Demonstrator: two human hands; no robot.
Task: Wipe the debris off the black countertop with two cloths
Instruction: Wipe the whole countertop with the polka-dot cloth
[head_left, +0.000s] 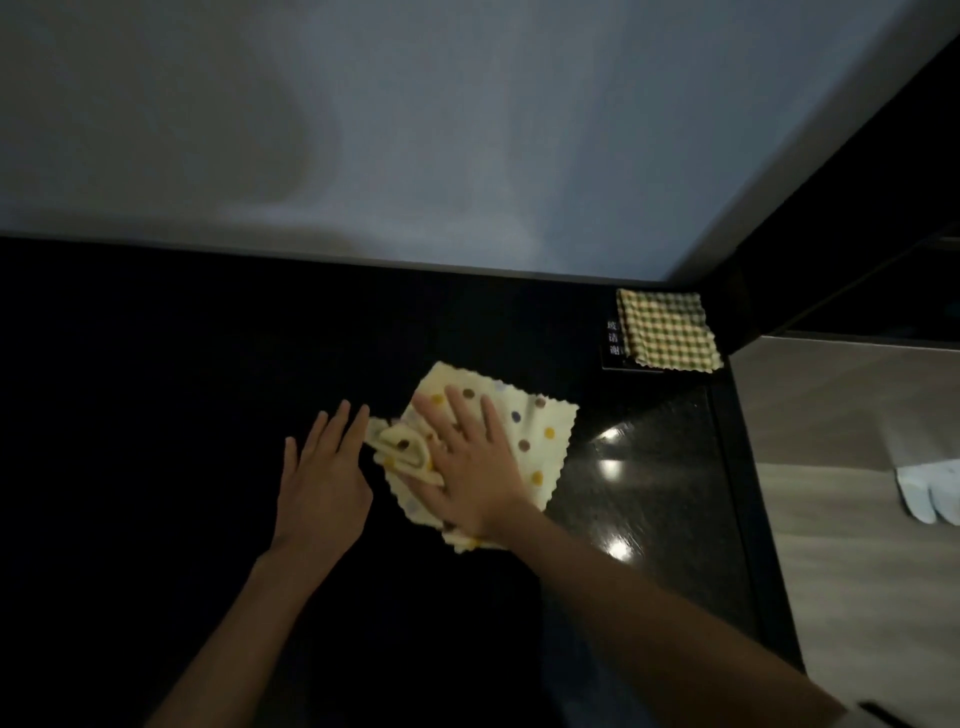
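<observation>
Near right edge of black countertop (156, 364), right hand (467, 457) flat on dotted cloth (540, 431), left hand (322, 478) open beside it

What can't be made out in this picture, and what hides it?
Head view:
Too dark: debris on the countertop.
Too small: the sign, partly under the checked cloth.
Covered: middle of the dotted cloth, under the right hand.
Cut off by the right edge: a white thing.
</observation>
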